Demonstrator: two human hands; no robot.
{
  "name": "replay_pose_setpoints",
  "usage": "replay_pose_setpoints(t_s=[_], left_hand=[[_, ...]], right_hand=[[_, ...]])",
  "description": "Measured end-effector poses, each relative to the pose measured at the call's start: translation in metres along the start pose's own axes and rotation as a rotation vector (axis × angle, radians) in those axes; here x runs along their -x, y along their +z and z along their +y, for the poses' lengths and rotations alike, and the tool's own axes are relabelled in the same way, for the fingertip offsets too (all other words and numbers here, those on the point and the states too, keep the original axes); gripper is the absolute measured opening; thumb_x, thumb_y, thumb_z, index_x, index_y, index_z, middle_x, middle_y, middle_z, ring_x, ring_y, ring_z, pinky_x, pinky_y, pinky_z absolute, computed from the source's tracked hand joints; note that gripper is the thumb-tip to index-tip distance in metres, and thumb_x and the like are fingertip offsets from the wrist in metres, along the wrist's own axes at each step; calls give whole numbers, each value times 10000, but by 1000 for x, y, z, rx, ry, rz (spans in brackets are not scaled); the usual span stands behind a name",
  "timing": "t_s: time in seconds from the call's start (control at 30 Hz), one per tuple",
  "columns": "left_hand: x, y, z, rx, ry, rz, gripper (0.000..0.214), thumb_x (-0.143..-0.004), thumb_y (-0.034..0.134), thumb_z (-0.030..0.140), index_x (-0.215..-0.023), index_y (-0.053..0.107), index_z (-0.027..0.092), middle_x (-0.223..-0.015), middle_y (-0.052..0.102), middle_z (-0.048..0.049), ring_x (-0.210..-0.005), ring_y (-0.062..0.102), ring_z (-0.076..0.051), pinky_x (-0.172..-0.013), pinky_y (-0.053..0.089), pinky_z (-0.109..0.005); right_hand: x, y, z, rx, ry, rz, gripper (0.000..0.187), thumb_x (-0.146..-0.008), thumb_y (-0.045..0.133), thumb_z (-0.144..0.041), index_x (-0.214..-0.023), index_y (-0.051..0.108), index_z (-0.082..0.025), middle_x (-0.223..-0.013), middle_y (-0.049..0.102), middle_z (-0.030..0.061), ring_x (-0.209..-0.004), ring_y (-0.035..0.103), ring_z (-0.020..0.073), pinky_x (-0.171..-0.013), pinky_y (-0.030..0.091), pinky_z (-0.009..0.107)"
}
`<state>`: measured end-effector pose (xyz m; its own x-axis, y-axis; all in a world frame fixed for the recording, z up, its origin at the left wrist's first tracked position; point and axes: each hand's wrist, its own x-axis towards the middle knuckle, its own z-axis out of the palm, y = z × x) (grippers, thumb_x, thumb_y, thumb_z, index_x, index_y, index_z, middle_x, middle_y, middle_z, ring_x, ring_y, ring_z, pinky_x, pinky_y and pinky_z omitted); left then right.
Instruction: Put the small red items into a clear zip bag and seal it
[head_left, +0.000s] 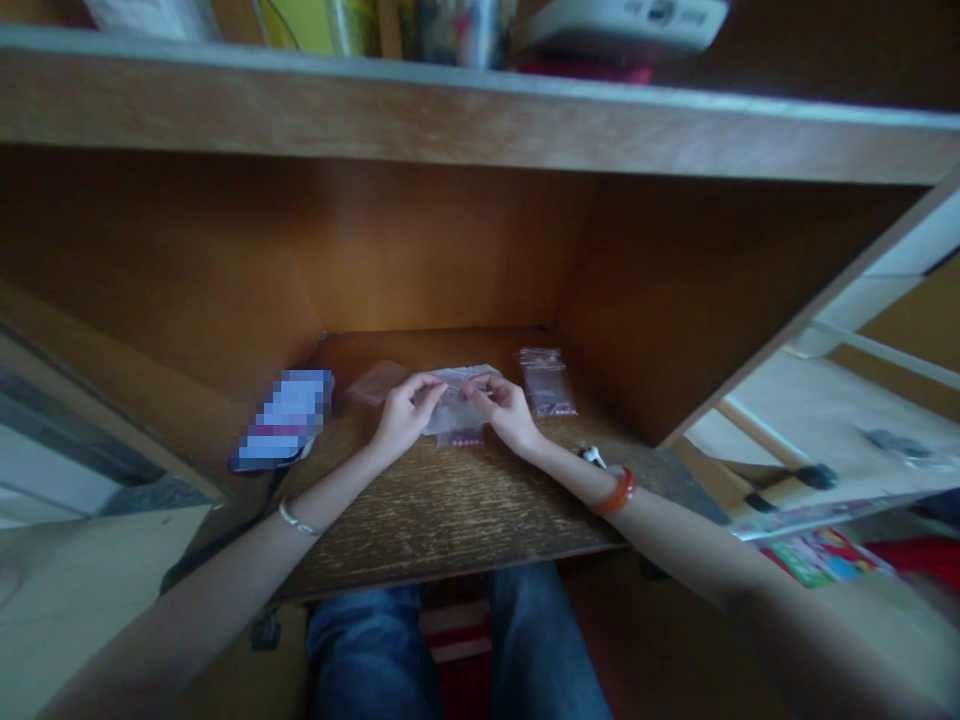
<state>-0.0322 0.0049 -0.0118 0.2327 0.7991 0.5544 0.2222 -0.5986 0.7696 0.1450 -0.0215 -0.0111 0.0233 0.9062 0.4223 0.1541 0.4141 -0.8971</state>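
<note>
My left hand (pixel 405 415) is closed in a pinch, thumb against forefinger. Facing it, my right hand (pixel 510 412) is curled, its thumb and fingertips also together. Whatever lies between the fingertips is too small to make out. Below and between both hands is a whitish, crinkled sheet (pixel 457 412), which could be paper or thin plastic. A small clear bag with pink beads (pixel 466 440) shows at its near edge. Right of my right hand lies a clear zip bag (pixel 546 380) with small pink and dark beads at its bottom. A flat translucent packet (pixel 377 382) rests beyond my left hand.
On the left of the worn wooden desk (pixel 420 510) lies a phone (pixel 289 415) with a blurred screen. White earphones (pixel 594 456) sit by my right wrist. A shelf edge (pixel 450 115) crosses overhead, and side panels enclose the desk. A white ladder-like frame stands at right.
</note>
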Motion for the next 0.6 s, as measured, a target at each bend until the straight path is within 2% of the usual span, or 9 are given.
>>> replay_pose_setpoints(t_s=[0.37, 0.6], left_hand=[[-1, 0, 0, 47, -21, -9, 225, -850, 576, 390, -852, 629, 172, -854, 669, -39, -810, 623, -167, -744, 493, -267], [0, 0, 8, 12, 31, -41, 186, -861, 570, 346, -852, 647, 177, -848, 679, -39, -809, 625, -168, -766, 499, -285]], right_hand=[[-2, -2, 2, 45, -58, 20, 218, -802, 630, -394, -804, 671, -179, -821, 682, 43, -790, 609, 166, -744, 462, 293], [1, 0, -2, 60, -46, -43, 201, -810, 632, -379, -853, 698, -193, -876, 708, 47, -805, 629, 172, -745, 472, 300]])
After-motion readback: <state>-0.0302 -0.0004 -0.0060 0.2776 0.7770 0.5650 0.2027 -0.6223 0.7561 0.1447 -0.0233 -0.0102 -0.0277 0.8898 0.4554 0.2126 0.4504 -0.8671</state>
